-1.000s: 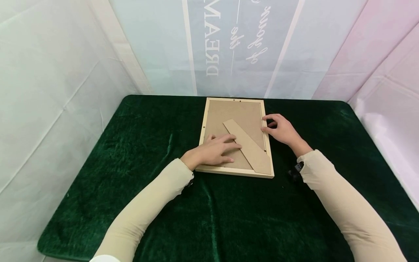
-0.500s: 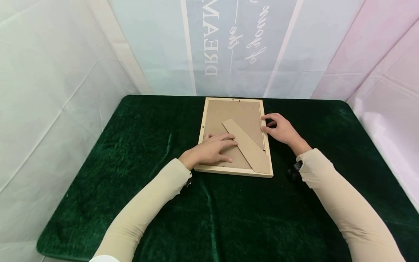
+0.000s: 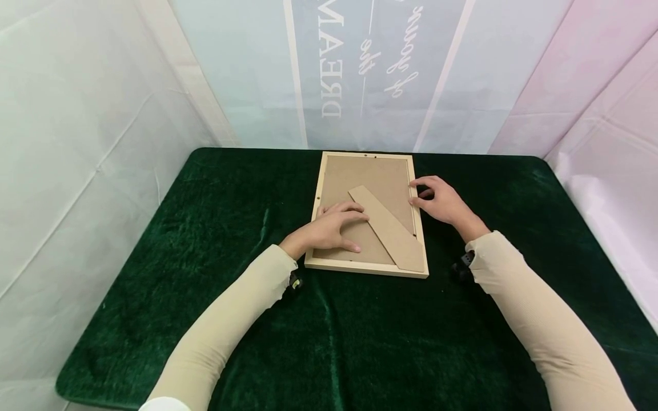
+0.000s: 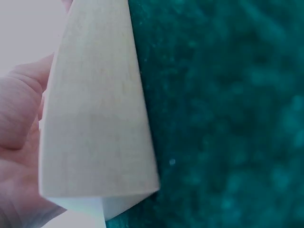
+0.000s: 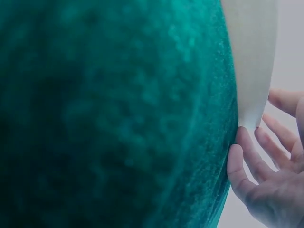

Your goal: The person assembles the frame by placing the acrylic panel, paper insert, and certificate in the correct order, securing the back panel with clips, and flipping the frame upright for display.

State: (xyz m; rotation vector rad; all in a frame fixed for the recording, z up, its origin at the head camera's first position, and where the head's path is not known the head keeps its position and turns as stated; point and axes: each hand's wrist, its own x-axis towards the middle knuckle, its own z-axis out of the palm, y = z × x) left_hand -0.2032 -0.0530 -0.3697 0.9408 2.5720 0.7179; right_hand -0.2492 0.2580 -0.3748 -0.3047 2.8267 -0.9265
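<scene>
A light wooden picture frame (image 3: pixel 370 269) lies face down in the head view, its brown backing board (image 3: pixel 367 169) showing. A slanted easel leg (image 3: pixel 385 228) lies across the board to the lower right corner. My left hand (image 3: pixel 329 228) reaches over the frame's left side, fingers spread above the board, fingertips at the leg's left edge; contact is unclear. With thumb and fingertips, my right hand (image 3: pixel 439 201) touches the frame's right rim. In the left wrist view the frame's side (image 4: pixel 95 118) partly hides the hand. Fingertips meet the frame's side (image 5: pixel 251 57) in the right wrist view.
Dark green velvet cloth (image 3: pixel 231 354) covers the table. Small dark fasteners sit along the frame's rim. A printed backdrop (image 3: pixel 360 74) hangs behind the far edge, and white cloth (image 3: pixel 77 171) hangs at the left. A dark wrist camera (image 3: pixel 462 267) shows beneath the right sleeve.
My left hand has drawn slightly back and left across the board, its fingers leaving the easel leg's surface for its left edge. The right hand stays on the frame's right rim.
</scene>
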